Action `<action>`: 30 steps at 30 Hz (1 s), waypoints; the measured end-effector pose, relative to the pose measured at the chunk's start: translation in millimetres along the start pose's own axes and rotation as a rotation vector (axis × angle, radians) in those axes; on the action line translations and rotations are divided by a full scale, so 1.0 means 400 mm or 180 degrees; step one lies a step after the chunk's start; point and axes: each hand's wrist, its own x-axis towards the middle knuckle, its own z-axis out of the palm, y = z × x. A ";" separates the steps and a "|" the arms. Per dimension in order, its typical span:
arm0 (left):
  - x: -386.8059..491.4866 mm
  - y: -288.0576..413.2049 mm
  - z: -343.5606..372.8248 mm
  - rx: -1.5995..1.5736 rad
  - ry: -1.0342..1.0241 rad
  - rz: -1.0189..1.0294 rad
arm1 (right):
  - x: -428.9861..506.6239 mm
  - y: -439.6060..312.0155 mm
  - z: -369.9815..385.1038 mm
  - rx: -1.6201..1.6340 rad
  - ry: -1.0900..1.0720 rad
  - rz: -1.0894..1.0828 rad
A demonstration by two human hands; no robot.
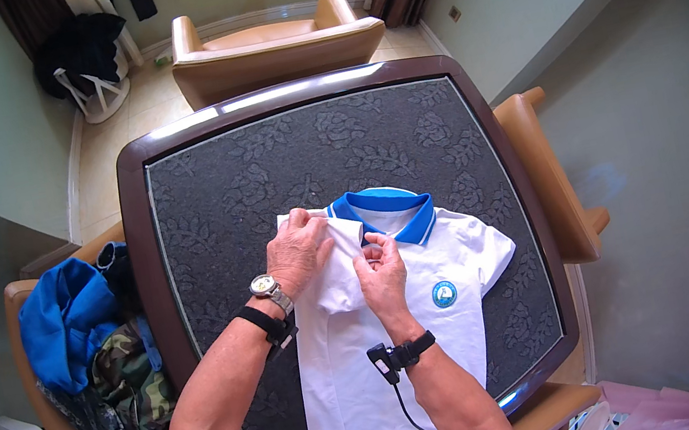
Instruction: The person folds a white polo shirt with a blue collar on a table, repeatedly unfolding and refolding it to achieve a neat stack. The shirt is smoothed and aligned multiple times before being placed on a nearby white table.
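A white polo shirt (406,370) with a blue collar (418,219) and a round blue badge (444,294) lies front up on the table, its collar pointing away from me. The side on my left is turned inward, so its sleeve (339,243) lies over the chest near the collar. My left hand (299,250) grips the cloth at the folded shoulder edge. Beside the sleeve's opening is my right hand (383,270), its fingers curled; whether cloth is pinched between them is hidden. The other sleeve (494,251) spreads out to the right.
The table (331,141) has a dark floral-patterned top and a raised brown rim. Tan chairs stand at the far side (281,53) and right (546,179). Blue and camouflage clothes (69,319) are heaped on the left chair. A cable (414,413) hangs from my right wrist device.
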 end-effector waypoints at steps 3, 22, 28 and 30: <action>-0.001 0.000 0.004 0.0010 0.0015 0.0000 | -0.002 0.016 0.001 0.0035 0.0036 -0.0210; -0.009 -0.086 -0.049 -0.3729 -0.0658 -0.1809 | -0.038 -0.125 0.103 -0.0211 -0.0849 -0.0916; -0.008 -0.051 -0.045 -0.3242 -0.0503 -0.1687 | -0.036 -0.075 0.041 0.0126 -0.0294 -0.0612; -0.005 -0.050 -0.044 -0.3102 -0.0519 -0.1706 | -0.045 -0.053 0.030 0.0525 -0.0278 -0.0196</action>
